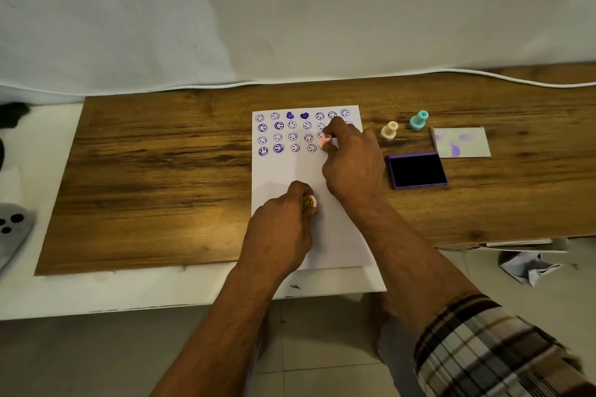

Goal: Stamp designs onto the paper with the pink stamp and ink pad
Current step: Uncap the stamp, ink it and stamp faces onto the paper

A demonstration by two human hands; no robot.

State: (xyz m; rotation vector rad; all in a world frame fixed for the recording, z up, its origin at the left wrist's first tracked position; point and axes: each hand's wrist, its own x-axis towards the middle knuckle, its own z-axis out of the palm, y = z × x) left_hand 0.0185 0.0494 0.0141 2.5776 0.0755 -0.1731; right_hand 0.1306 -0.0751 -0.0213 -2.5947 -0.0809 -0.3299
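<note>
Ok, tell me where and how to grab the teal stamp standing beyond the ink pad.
Pinch the teal stamp by its narrow upper handle, coming down from above. It stands upright on its wider base, apart from the cream stamp, so the fingers probably fit either side of the neck.

A single head-worn view looks forward and steeply down from the worktop's [145, 171] near edge, close above it, toward the cloth-draped far edge.

Wooden desk [154, 171], pale wall [290, 10], seemingly tiled floor [96, 358]
</note>
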